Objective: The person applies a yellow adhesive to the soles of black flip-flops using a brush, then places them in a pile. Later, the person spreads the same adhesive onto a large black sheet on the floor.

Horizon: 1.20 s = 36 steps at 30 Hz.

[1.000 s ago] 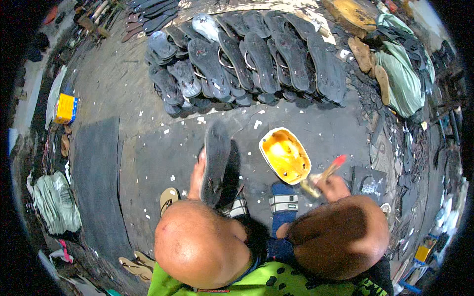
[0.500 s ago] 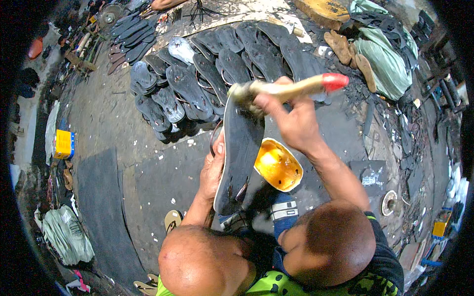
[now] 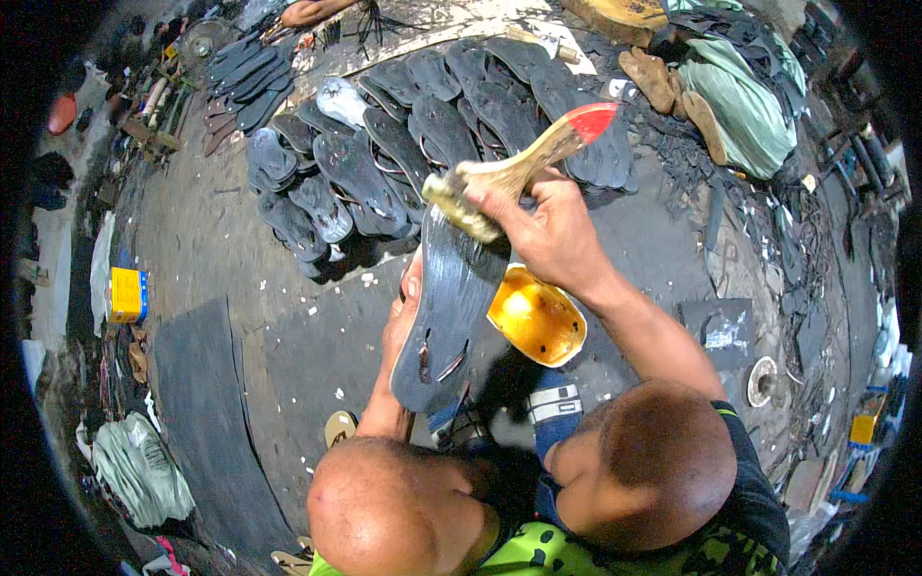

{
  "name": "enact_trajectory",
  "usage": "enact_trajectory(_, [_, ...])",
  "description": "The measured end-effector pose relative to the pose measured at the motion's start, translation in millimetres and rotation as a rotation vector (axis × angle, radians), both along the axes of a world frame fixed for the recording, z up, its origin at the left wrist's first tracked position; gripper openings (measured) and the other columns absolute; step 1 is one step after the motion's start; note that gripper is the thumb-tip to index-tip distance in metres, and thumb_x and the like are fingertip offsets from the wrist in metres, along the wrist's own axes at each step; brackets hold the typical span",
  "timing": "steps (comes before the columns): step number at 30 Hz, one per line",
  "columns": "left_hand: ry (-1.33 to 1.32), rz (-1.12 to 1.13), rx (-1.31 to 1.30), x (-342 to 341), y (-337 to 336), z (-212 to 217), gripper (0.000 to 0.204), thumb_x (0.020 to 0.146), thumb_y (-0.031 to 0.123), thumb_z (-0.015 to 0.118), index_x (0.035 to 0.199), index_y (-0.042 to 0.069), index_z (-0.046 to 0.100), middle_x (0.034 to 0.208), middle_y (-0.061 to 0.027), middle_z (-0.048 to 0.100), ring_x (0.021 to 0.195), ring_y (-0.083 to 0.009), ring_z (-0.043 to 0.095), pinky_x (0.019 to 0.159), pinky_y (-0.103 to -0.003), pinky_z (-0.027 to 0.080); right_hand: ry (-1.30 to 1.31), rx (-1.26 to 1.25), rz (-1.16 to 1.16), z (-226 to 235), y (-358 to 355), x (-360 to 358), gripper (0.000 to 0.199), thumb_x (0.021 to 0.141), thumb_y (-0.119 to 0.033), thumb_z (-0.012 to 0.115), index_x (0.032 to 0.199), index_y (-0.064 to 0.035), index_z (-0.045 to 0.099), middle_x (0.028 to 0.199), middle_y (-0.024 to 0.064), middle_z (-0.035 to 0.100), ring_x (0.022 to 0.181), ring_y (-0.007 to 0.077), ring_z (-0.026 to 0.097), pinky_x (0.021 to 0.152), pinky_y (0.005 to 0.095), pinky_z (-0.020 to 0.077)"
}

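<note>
- Since half a second ago, the brush [image 3: 514,178] has come lower against the sole's [image 3: 447,307] top end, and the view has shifted a little; a second ago the brush was down by the yellow bowl [image 3: 536,322].
- Right hand [image 3: 543,230]: its grip is closed around the wooden brush handle near the bristle end, with the red tip pointing up and to the right, past the knuckles.
- Pale bristles sit left of the grip and touch the upper end of the sole.
- Left hand [image 3: 403,322]: its grip is closed on the sole's left edge, fingers behind it, thumb at the rim.
- Held sole: dark, long and upright, tilted slightly, with strap ends showing near its lower part. It lies between the two hands, directly below the right grip and just right of the left one.
- Bowl: on the floor [image 3: 250,288], just right of the sole and under the right forearm.
- Behind the brush, a heap of dark soles [image 3: 384,163] lies spread in overlapping rows on the floor, well apart from the hands.
</note>
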<state>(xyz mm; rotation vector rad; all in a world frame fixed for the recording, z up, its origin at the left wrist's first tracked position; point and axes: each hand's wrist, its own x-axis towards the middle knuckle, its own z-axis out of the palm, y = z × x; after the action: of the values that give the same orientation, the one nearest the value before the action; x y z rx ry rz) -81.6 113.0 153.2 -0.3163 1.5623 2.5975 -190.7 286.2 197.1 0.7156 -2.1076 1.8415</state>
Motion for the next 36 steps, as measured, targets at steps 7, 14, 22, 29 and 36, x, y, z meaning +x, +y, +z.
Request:
enact_trajectory(7, [0.068, 0.056, 0.032, 9, -6, 18, 0.058, 0.102, 0.043, 0.039, 0.148, 0.008, 0.03, 0.139, -0.0119, 0.048, 0.123, -0.0242, 0.053, 0.103, -0.038, 0.044, -0.144, -0.152, -0.106, 32, 6, 20, 0.025, 0.09, -0.021, 0.068, 0.102, 0.0013, 0.071, 0.09, 0.012, 0.072, 0.083, 0.0154, 0.066, 0.074, 0.0308, 0.0508])
enact_trajectory(14, [0.063, 0.083, 0.196, 9, -5, 8, 0.056, 0.103, 0.042, 0.037, 0.148, 0.011, 0.028, 0.133, -0.0109, 0.052, 0.117, -0.0221, 0.057, 0.099, -0.037, 0.048, -0.216, -0.209, -0.186, 0, 4, 15, 0.024, 0.089, -0.021, 0.069, 0.098, 0.0018, 0.071, 0.087, 0.0107, 0.071, 0.08, 0.0202, 0.065, 0.082, 0.0367, 0.0469])
enact_trajectory(22, [0.042, 0.282, 0.027, 7, -16, -4, 0.049, 0.103, 0.04, 0.04, 0.137, 0.005, 0.048, 0.127, -0.0121, 0.059, 0.11, -0.0237, 0.06, 0.095, -0.036, 0.05, 0.122, 0.087, -0.179, -18, 17, 13, 0.015, 0.089, -0.014, 0.07, 0.094, -0.002, 0.064, 0.082, 0.0039, 0.061, 0.075, 0.0133, 0.056, 0.068, 0.0284, 0.0451])
enact_trajectory(29, [0.173, 0.102, 0.388, 1, -14, 25, 0.049, 0.104, 0.038, 0.034, 0.144, 0.009, 0.036, 0.138, -0.0142, 0.049, 0.122, -0.0258, 0.053, 0.103, -0.042, 0.045, 0.432, 0.07, 0.237, 49, 4, -27, 0.015, 0.084, -0.006, 0.071, 0.099, -0.0029, 0.07, 0.087, 0.0049, 0.06, 0.079, 0.018, 0.054, 0.073, 0.032, 0.0429])
enact_trajectory(36, [0.204, 0.043, 0.657, -17, -43, 19, 0.046, 0.103, 0.038, 0.04, 0.122, 0.0, 0.057, 0.113, -0.019, 0.065, 0.093, -0.0281, 0.068, 0.081, -0.041, 0.058, 0.428, 0.186, 0.466, -27, -17, 76, 0.023, 0.077, -0.019, 0.073, 0.1, -0.0231, 0.069, 0.074, 0.0005, 0.056, 0.067, 0.021, 0.052, 0.062, 0.0369, 0.0359])
